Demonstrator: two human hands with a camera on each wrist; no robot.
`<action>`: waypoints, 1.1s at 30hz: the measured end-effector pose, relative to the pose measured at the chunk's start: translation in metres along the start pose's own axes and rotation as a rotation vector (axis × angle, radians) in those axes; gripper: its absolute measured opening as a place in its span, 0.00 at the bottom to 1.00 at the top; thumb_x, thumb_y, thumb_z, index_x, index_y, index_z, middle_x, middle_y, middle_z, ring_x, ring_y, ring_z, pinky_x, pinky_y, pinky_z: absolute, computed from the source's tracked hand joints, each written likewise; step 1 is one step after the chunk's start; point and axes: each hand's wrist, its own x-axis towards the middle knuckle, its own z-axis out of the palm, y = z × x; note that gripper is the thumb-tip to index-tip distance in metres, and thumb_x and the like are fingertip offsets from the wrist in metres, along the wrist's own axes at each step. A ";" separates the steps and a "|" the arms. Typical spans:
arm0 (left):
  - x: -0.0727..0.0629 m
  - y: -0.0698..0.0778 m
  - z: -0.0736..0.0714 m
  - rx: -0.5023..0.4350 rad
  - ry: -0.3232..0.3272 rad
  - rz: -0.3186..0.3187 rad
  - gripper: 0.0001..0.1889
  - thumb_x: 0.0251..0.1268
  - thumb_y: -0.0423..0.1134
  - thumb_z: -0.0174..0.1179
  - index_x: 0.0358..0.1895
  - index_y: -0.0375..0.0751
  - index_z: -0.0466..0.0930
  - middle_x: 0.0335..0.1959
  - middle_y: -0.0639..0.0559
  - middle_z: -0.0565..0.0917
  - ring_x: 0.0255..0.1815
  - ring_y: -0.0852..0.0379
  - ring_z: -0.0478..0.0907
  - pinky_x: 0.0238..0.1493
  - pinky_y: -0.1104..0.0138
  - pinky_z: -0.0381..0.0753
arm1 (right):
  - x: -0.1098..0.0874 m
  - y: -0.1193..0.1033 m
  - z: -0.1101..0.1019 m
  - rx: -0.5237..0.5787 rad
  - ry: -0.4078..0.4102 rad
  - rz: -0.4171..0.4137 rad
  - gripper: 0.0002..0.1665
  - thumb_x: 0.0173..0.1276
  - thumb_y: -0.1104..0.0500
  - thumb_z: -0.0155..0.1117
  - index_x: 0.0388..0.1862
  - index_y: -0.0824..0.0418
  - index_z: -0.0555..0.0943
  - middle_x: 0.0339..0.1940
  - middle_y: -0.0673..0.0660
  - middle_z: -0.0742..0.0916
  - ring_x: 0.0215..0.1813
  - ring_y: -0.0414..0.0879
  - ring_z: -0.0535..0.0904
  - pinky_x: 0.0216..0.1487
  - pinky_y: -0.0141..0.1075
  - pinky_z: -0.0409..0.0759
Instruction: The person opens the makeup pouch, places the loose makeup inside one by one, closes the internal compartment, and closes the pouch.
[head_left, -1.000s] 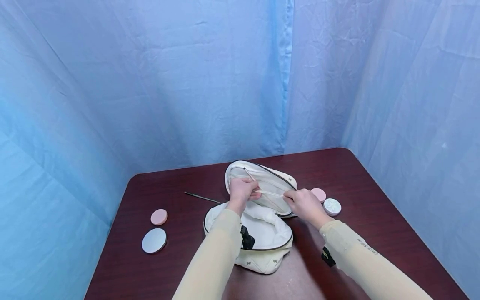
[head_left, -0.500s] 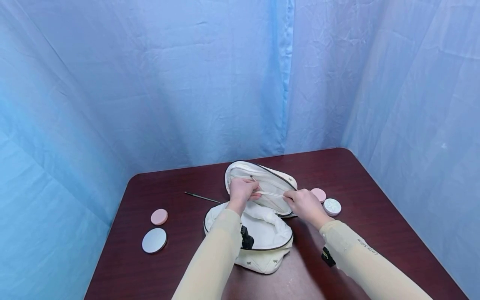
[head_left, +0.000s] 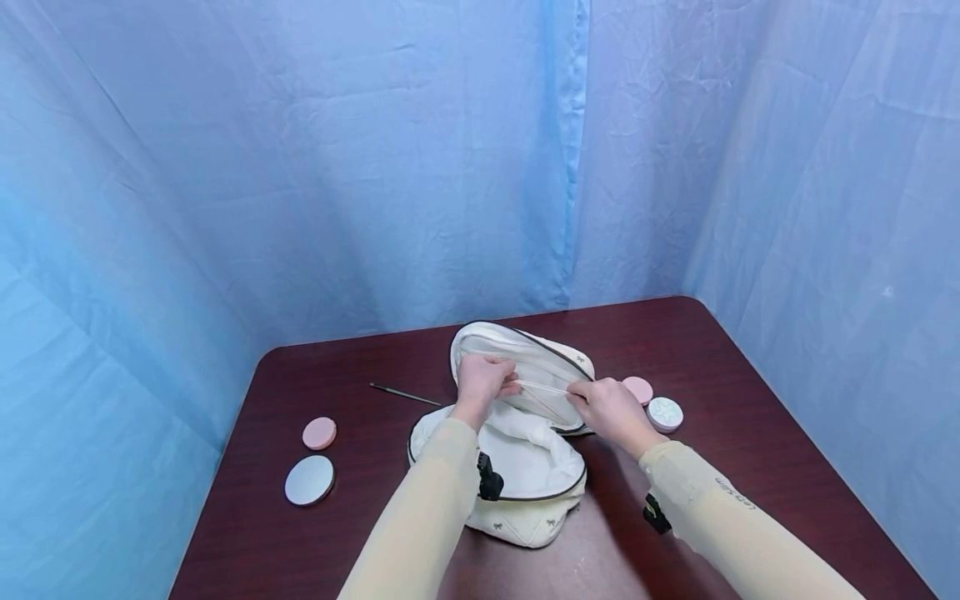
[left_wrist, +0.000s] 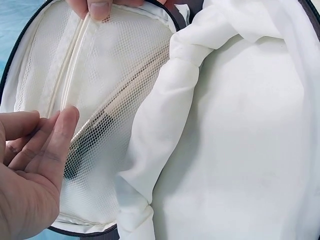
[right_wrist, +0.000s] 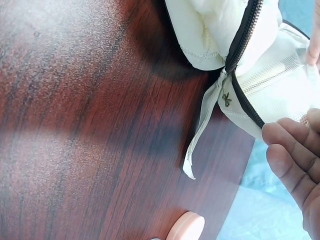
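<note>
A cream cosmetic bag (head_left: 525,517) lies open on the dark red table (head_left: 750,433), its lid (head_left: 547,348) tipped back. The lid holds a mesh pocket (left_wrist: 125,75) with an elastic edge (head_left: 543,388). My left hand (head_left: 504,382) pinches that edge at its left end, and my right hand (head_left: 576,395) pinches it at the right end, stretching it. A thin brush (left_wrist: 112,117) shows through the mesh, lying inside the pocket. In the left wrist view my left fingers (left_wrist: 42,145) sit at the pocket's rim. The white lining (left_wrist: 240,150) of the bag bulges beside it.
A thin dark stick (head_left: 401,393) lies left of the bag. A pink disc (head_left: 319,433) and a silvery disc (head_left: 309,480) sit at the left. A pink compact (head_left: 638,388) and a pale patterned one (head_left: 664,413) sit right. Blue curtains surround the table.
The brush handle that stuck up above my left hand has slid down out of sight into the mesh pocket. Both hands stay on the elastic edge.
</note>
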 end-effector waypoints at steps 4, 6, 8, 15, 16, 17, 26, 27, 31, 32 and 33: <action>0.002 0.000 -0.003 0.001 -0.006 0.021 0.09 0.68 0.31 0.63 0.45 0.27 0.86 0.36 0.33 0.89 0.33 0.47 0.90 0.36 0.63 0.89 | 0.001 0.000 0.000 -0.003 -0.005 0.002 0.10 0.67 0.64 0.71 0.27 0.55 0.81 0.14 0.41 0.67 0.19 0.38 0.63 0.22 0.35 0.68; 0.003 0.001 -0.004 0.015 -0.005 0.032 0.10 0.68 0.31 0.63 0.46 0.27 0.86 0.36 0.34 0.89 0.35 0.46 0.90 0.37 0.64 0.89 | 0.001 -0.001 0.001 -0.002 -0.009 0.004 0.09 0.67 0.64 0.71 0.27 0.55 0.81 0.14 0.41 0.67 0.20 0.38 0.63 0.23 0.35 0.68; 0.002 0.002 -0.006 0.028 -0.011 0.040 0.11 0.68 0.32 0.63 0.47 0.28 0.87 0.36 0.35 0.90 0.36 0.47 0.90 0.38 0.64 0.89 | 0.001 -0.001 0.000 -0.001 -0.010 0.005 0.09 0.67 0.64 0.71 0.28 0.55 0.82 0.14 0.41 0.68 0.20 0.38 0.63 0.23 0.35 0.68; 0.001 0.006 -0.021 0.031 -0.047 0.100 0.13 0.69 0.31 0.61 0.49 0.24 0.86 0.37 0.35 0.89 0.35 0.51 0.90 0.40 0.65 0.89 | 0.000 -0.001 0.002 0.002 -0.014 0.013 0.11 0.67 0.64 0.71 0.26 0.54 0.80 0.15 0.41 0.67 0.19 0.37 0.62 0.22 0.34 0.67; 0.001 0.007 -0.025 0.032 -0.043 0.103 0.13 0.69 0.32 0.61 0.49 0.24 0.86 0.37 0.35 0.90 0.36 0.50 0.90 0.41 0.64 0.89 | 0.000 -0.001 0.002 0.003 -0.015 0.014 0.11 0.67 0.64 0.71 0.26 0.54 0.80 0.15 0.41 0.67 0.20 0.38 0.62 0.22 0.34 0.67; 0.001 0.008 -0.029 0.034 -0.038 0.106 0.14 0.69 0.32 0.62 0.50 0.24 0.86 0.38 0.35 0.89 0.37 0.49 0.90 0.41 0.64 0.89 | 0.000 -0.001 0.002 0.003 -0.016 0.015 0.11 0.67 0.64 0.70 0.26 0.54 0.80 0.15 0.41 0.67 0.20 0.37 0.62 0.22 0.34 0.67; 0.011 0.008 -0.077 -0.013 0.061 0.072 0.17 0.71 0.34 0.62 0.55 0.24 0.82 0.41 0.32 0.89 0.38 0.46 0.90 0.38 0.65 0.89 | -0.001 -0.002 0.001 0.006 -0.017 0.022 0.12 0.67 0.65 0.70 0.26 0.53 0.80 0.15 0.41 0.68 0.20 0.37 0.62 0.22 0.34 0.67; 0.013 0.008 -0.083 -0.014 0.076 0.064 0.17 0.72 0.35 0.62 0.55 0.24 0.82 0.41 0.32 0.88 0.38 0.47 0.90 0.37 0.65 0.89 | -0.001 -0.002 0.001 0.005 -0.019 0.023 0.12 0.68 0.65 0.70 0.26 0.53 0.80 0.15 0.41 0.68 0.20 0.37 0.62 0.22 0.34 0.67; 0.013 0.005 -0.103 -0.026 0.129 0.040 0.17 0.72 0.36 0.62 0.56 0.26 0.82 0.45 0.28 0.87 0.33 0.49 0.90 0.36 0.64 0.89 | -0.002 -0.002 0.001 0.001 -0.027 0.031 0.14 0.68 0.64 0.70 0.24 0.53 0.78 0.15 0.41 0.67 0.19 0.38 0.62 0.22 0.34 0.66; 0.013 0.004 -0.107 -0.037 0.139 0.033 0.17 0.72 0.36 0.62 0.56 0.26 0.81 0.45 0.28 0.87 0.32 0.51 0.90 0.36 0.64 0.89 | -0.002 -0.002 0.001 0.001 -0.027 0.031 0.14 0.68 0.64 0.69 0.24 0.53 0.78 0.15 0.41 0.66 0.19 0.38 0.61 0.21 0.34 0.66; 0.013 0.003 -0.112 -0.046 0.145 0.025 0.18 0.72 0.36 0.62 0.57 0.25 0.81 0.45 0.28 0.87 0.30 0.53 0.89 0.36 0.65 0.89 | -0.002 -0.002 0.001 0.000 -0.025 0.030 0.14 0.68 0.64 0.69 0.24 0.53 0.78 0.14 0.41 0.66 0.19 0.38 0.62 0.21 0.34 0.66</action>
